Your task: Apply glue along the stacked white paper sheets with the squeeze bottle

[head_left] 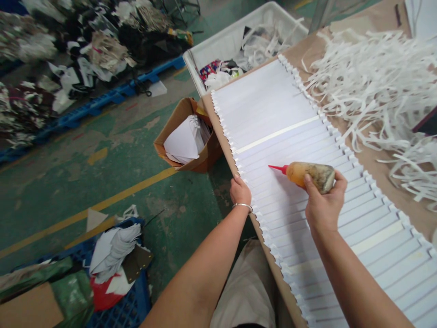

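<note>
My right hand (322, 205) grips an amber glue bottle (309, 175) with a red nozzle that points left, just above a long row of overlapping white paper sheets (273, 114) laid along the brown table (372, 159). My left hand (240, 190), with a bangle on the wrist, rests on the near edge of the sheets at the table's rim. The sheets fan out from the far end of the table down to the lower right.
A heap of white paper strips (372, 77) lies on the table to the right. A white bin (225, 43) of scraps stands past the table's end, and a cardboard box (186, 136) of white sheets sits on the green floor. A blue pallet (126, 300) carries paper at lower left.
</note>
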Demonstrator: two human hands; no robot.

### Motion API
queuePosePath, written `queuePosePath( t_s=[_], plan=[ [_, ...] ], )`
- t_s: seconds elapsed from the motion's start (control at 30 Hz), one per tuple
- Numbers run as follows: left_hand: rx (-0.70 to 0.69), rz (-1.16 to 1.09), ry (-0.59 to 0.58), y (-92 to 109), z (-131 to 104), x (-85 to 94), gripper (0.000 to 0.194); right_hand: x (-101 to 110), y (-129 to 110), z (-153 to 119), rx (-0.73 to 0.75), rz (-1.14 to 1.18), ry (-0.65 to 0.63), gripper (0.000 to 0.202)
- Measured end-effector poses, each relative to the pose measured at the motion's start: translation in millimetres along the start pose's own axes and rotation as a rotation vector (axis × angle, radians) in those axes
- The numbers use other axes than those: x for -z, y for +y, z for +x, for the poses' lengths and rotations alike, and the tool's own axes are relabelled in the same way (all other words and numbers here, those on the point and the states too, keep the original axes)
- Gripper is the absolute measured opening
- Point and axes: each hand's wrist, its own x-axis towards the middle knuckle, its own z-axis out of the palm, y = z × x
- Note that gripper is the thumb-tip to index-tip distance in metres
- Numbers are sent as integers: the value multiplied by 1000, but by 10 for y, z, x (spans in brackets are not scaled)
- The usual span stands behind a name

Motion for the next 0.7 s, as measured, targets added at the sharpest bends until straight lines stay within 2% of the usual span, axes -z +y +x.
queuePosePath(
  t_s=[0.27, 0.43, 0.53, 0.63, 0.67, 0.7],
  plan=[
    [7, 5, -10, 2, -14, -13, 51, -216, -136, -377, 32, -91, -142, 74],
    [12, 0, -11, -15, -13, -22, 50, -244, -162, -516, 210, -203, -208, 68],
    [27, -11, -10, -16, -8, -9, 44, -92, -179, -425, 420, -209, -298, 72],
    [39, -24, -13, -19, 3, 12, 40, 169, -200, -133, 633, -204, -418, 78],
    [42, -27, -15, -21, 9, 17, 40, 259, -211, 7, 650, -222, -380, 78],
    [46, -30, -18, -24, 15, 22, 40, 341, -223, 164, 626, -247, -288, 78]
  ],
)
